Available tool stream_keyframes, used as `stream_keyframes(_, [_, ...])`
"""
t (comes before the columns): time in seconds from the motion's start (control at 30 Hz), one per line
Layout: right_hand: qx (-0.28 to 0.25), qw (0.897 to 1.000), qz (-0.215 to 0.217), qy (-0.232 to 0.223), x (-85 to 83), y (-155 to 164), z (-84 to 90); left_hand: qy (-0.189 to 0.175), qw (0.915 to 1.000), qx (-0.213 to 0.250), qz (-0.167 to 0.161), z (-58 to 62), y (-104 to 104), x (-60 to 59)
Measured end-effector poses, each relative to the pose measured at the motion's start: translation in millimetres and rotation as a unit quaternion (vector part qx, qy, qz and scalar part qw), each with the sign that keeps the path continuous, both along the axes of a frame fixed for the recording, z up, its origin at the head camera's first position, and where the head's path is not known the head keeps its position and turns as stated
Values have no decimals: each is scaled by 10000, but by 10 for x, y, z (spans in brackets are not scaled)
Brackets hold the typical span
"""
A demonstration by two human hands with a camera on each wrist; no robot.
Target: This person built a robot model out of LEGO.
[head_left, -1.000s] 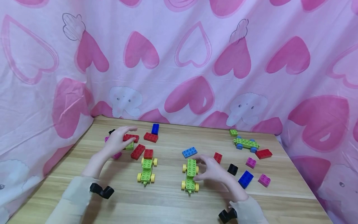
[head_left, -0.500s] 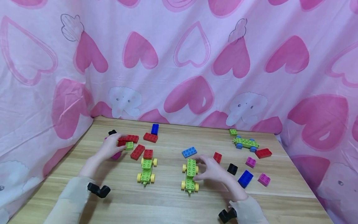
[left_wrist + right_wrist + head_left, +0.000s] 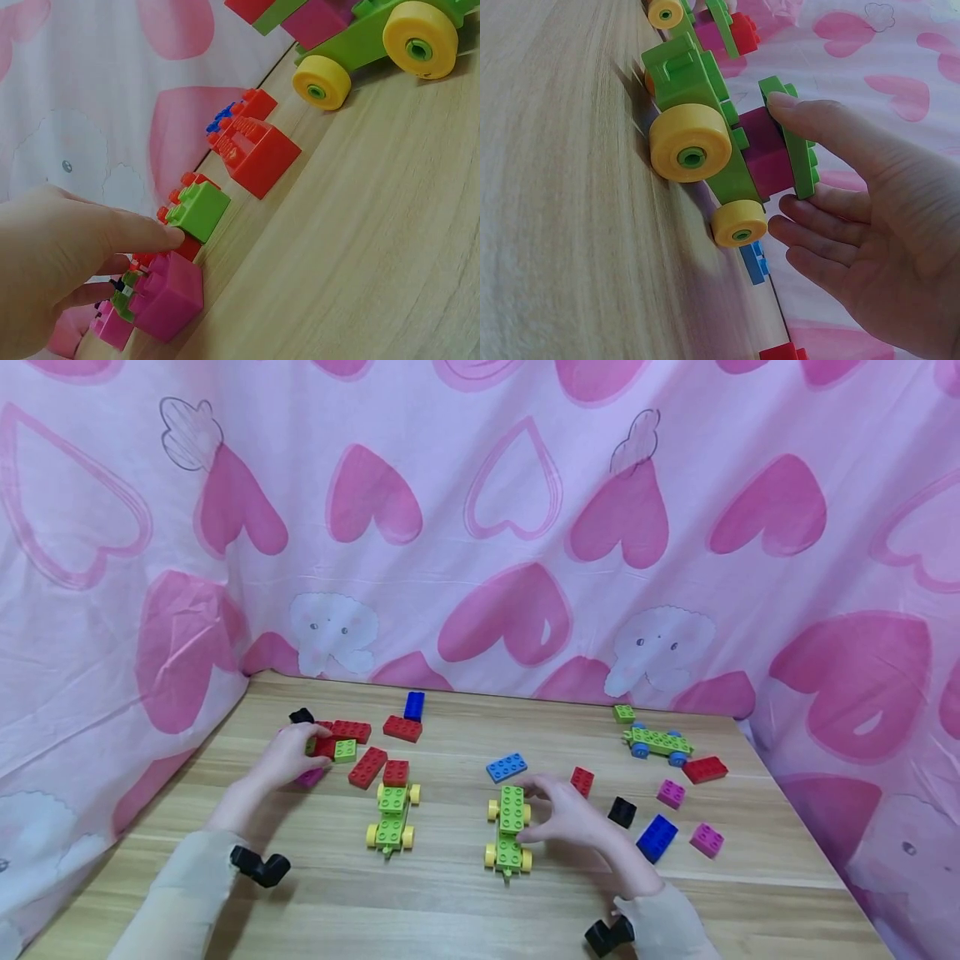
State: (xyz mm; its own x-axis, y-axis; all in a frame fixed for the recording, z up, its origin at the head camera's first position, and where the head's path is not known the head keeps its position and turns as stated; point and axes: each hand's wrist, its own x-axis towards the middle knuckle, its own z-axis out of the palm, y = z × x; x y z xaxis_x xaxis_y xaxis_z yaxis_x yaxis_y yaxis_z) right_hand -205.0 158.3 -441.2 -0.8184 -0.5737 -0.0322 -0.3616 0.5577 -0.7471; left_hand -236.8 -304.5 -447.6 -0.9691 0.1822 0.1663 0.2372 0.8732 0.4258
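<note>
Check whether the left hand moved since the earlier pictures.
Yes: the left hand moved left and down in the head view, judged against the green brick beside it.

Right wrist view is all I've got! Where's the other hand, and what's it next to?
Observer: The left hand is over on the left, right by a pink brick. I can't tell if it's gripping anything.
Child: Ooh! Am I missing any toy that rolls?
Observer: Yes, a blue-wheeled car stands far over on the right.
Child: What's just behind it?
Observer: A small green brick, behind the car's left end.
</note>
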Motion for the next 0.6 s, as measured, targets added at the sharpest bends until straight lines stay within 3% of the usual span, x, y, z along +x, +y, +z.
stream_keyframes(0.6, [87, 10000, -31, 13, 0, 6, 2, -568, 9981, -212, 101, 45, 55, -83])
